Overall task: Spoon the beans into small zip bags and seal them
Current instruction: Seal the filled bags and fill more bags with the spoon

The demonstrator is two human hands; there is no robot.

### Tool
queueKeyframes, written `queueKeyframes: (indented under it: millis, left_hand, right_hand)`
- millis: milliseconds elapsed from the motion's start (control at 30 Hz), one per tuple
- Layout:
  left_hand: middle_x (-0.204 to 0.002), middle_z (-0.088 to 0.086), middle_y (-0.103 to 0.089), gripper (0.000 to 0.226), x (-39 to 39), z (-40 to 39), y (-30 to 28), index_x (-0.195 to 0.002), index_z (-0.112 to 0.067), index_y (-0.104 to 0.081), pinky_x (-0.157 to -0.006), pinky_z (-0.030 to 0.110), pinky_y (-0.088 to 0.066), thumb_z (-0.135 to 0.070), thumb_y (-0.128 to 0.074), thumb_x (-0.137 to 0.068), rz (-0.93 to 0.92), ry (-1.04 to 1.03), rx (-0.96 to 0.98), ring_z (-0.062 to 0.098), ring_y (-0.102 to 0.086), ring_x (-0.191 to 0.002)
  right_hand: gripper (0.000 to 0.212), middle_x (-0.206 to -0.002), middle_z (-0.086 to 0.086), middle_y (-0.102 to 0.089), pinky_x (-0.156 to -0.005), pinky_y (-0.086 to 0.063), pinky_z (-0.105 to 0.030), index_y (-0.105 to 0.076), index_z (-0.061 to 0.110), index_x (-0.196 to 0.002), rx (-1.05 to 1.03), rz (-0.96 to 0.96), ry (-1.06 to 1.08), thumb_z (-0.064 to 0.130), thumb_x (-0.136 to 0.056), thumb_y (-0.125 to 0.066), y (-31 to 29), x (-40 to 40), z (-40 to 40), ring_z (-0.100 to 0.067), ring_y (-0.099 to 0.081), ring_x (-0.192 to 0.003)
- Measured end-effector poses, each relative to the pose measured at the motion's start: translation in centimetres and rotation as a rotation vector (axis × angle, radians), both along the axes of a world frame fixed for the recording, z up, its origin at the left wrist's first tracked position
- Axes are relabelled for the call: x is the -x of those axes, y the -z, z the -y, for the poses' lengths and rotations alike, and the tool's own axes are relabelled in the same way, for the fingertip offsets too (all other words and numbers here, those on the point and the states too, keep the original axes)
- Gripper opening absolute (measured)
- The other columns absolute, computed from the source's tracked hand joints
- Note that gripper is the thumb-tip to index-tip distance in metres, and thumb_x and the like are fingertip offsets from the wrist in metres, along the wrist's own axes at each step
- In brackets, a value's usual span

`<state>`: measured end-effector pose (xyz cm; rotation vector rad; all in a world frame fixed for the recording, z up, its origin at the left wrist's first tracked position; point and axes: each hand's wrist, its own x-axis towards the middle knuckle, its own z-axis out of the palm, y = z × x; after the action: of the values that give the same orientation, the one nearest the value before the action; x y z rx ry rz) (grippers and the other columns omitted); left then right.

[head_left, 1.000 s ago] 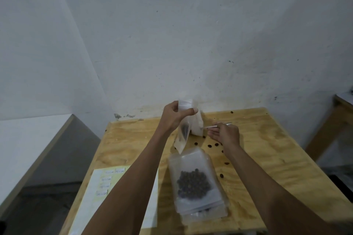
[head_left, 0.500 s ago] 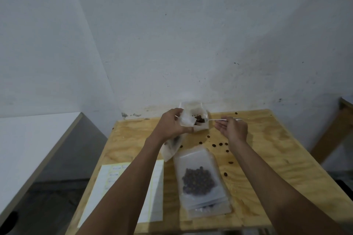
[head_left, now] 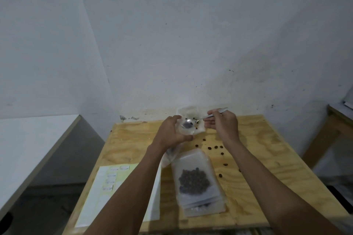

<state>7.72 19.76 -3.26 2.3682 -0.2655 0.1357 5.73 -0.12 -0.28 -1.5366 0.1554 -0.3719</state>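
Plywood table (head_left: 267, 158) under rough white wall; left hand (head_left: 172, 131) curls round a limp clear bag (head_left: 186, 129); right hand (head_left: 222, 124) pinches a metal spoon (head_left: 193, 123) dipped inside; dark oval beans (head_left: 212, 148) scattered at four o'clock.

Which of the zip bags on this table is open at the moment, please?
The small zip bag gripped in the left hand is open, spoon at its mouth; the filled bags lie flat, stacked.

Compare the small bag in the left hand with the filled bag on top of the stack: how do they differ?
The held bag is up off the table, gripped by the left hand with its mouth open; the filled bag lies flat on the stack. The held bag takes the spoon from the right hand; the filled bag has nothing touching it. Both are clear plastic with dark beans inside.
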Motion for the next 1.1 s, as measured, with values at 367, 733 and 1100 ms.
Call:
queueKeyframes:
  millis: [367, 733, 1100]
  left_hand:
    - [-0.111, -0.008, -0.062, 0.079, -0.6, -0.6, -0.2, -0.130, -0.020, -0.059, -0.068, 0.013, -0.043, -0.042, -0.095, -0.063, -0.066, -0.023, 0.149, 0.000, -0.057, -0.088]
    - [-0.099, -0.005, -0.072, 0.052, -1.8, -0.6, -0.8, -0.107, -0.019, -0.071, -0.076, 0.032, -0.055, -0.039, -0.093, -0.064, -0.080, 0.024, 0.235, 0.009, -0.067, -0.089]
    - [-0.084, 0.012, -0.072, 0.047, -3.0, 2.0, -3.8, -0.091, 0.003, -0.072, -0.069, 0.038, -0.052, -0.034, -0.089, -0.068, -0.180, 0.084, 0.592, 0.024, -0.069, -0.077]
  right_hand:
    - [0.023, -0.083, -0.003, -0.074, -0.073, -0.064, -0.037, -0.074, 0.010, -0.101, 0.226, 0.123, 0.166, 0.018, -0.105, -0.053, 3.3, -1.0, 0.7, -0.014, -0.074, -0.076]
    - [0.022, -0.098, -0.006, -0.077, -0.067, -0.061, -0.020, -0.076, 0.005, -0.115, 0.364, 0.129, 0.060, 0.015, -0.102, -0.060, 6.4, -1.0, 1.1, -0.011, -0.074, -0.083]
    - [0.021, -0.082, -0.006, -0.077, -0.069, -0.064, -0.032, -0.077, 0.005, -0.105, 0.066, -0.038, 0.140, 0.015, -0.102, -0.059, 7.1, -1.2, 1.0, -0.018, -0.076, -0.074]
